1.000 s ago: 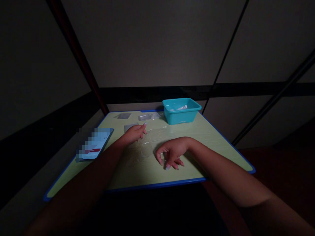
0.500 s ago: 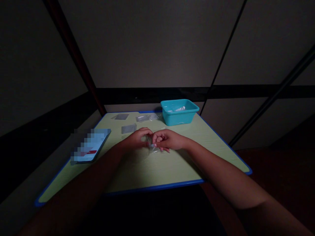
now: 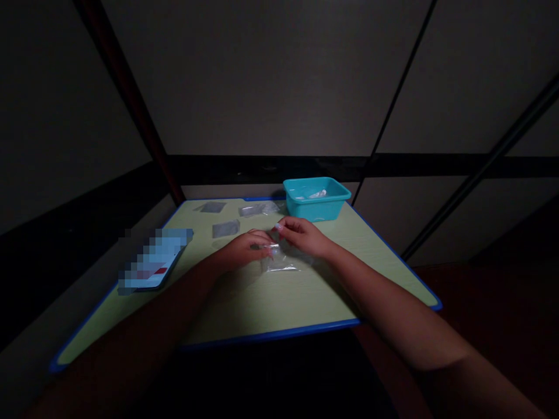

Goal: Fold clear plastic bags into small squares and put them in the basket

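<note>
A clear plastic bag [image 3: 282,263] is spread between my hands over the middle of the table. My left hand [image 3: 248,249] has its fingers closed on the bag's left side. Fingers and thumb of my right hand [image 3: 301,235] are pinched together at the bag's upper edge, a little higher than the left. Beyond them lie a flat greyish packet [image 3: 226,228], another grey packet [image 3: 212,207] at the back left, and a clear wrapped packet [image 3: 258,209] near the back edge.
A turquoise basket [image 3: 318,208] with clear plastic inside stands at the back right of the blue-edged, pale green table [image 3: 349,279]. On the left lies a phone [image 3: 163,265], its screen partly pixelated. Panelled walls [image 3: 262,87] rise behind.
My right hand has moved up and slightly apart from my left. More of the clear bag now shows below and between them. The view has shifted slightly.
</note>
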Demonstrator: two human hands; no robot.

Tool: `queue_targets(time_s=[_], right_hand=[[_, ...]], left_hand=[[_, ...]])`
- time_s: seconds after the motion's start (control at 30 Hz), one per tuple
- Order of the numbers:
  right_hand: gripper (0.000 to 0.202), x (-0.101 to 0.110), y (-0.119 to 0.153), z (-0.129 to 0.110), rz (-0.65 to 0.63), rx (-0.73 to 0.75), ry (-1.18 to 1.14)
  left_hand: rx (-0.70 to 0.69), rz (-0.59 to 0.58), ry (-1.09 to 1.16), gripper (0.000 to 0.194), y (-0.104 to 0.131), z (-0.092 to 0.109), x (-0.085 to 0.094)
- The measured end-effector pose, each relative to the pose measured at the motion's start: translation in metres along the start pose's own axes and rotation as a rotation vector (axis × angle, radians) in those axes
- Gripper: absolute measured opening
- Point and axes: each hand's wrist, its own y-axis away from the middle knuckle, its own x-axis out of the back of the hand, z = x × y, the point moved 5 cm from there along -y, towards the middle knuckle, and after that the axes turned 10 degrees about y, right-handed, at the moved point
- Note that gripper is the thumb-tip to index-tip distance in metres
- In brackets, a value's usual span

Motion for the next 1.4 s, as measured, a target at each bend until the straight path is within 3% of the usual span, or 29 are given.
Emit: queue_targets(time_s=[0.37,0.57,0.67,0.77,0.9,1.0,1.13,1.4], right_hand=[[0.042,-0.01,0.003,0.014,-0.143,-0.132,0.027],[0.037,-0.009,0.003,0.014,-0.152,-0.143,0.015],[0.034,-0.01,0.003,0.014,-0.164,-0.149,0.007],[0.032,-0.01,0.004,0.014,-0.163,-0.171,-0.001],[0.032,-0.008,0.003,0.014,-0.144,-0.179,0.021],[0.034,-0.002,0.0,0.017,-0.085,-0.168,0.053],[0.035,0.007,-0.003,0.019,0.011,-0.146,0.082],[0.035,0.011,-0.004,0.02,0.037,-0.121,0.129]], left_hand=[[-0.048,0.145,-0.097,0.018,-0.001,0.004,0.009],[0.012,0.161,-0.129,0.017,-0.002,0.003,0.011],[0.049,0.227,-0.092,0.017,-0.001,0.001,0.012],[0.041,0.448,-0.004,0.019,0.002,-0.002,0.022],[0.071,0.936,0.2,0.014,0.015,-0.008,0.053],[0.067,1.094,0.535,0.026,0.021,-0.014,0.068],[0.067,1.113,0.798,0.032,0.022,-0.017,0.072],[0.038,1.042,0.821,0.037,0.02,-0.013,0.065]])
